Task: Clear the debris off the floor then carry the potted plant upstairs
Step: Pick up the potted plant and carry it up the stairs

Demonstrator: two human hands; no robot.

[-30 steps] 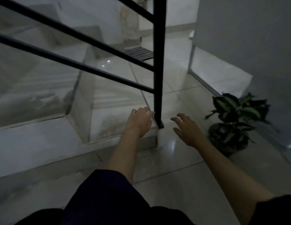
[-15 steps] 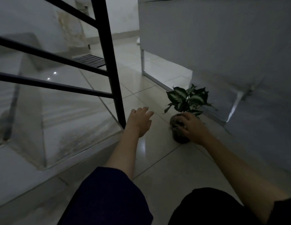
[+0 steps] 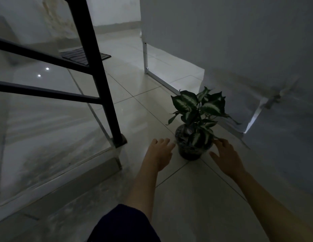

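Observation:
A small potted plant (image 3: pixel 196 117) with dark green, white-streaked leaves stands upright in a dark round pot (image 3: pixel 189 151) on the pale tiled floor. My left hand (image 3: pixel 160 153) hovers just left of the pot, fingers spread, its fingertips close to the rim. My right hand (image 3: pixel 225 157) is just right of the pot, fingers apart, tips near the lower leaves. Neither hand grips the pot. I see no debris on the floor around it.
A black metal railing post (image 3: pixel 101 84) stands at the corner of the marble stair steps (image 3: pixel 47 137) to the left. A white wall (image 3: pixel 239 49) rises to the right behind the plant. A dark mat (image 3: pixel 86 55) lies farther back on the floor.
The view has swung right toward the plant. My left hand moved from the railing post to the pot's left side; my right hand came off the pot's top to its right side.

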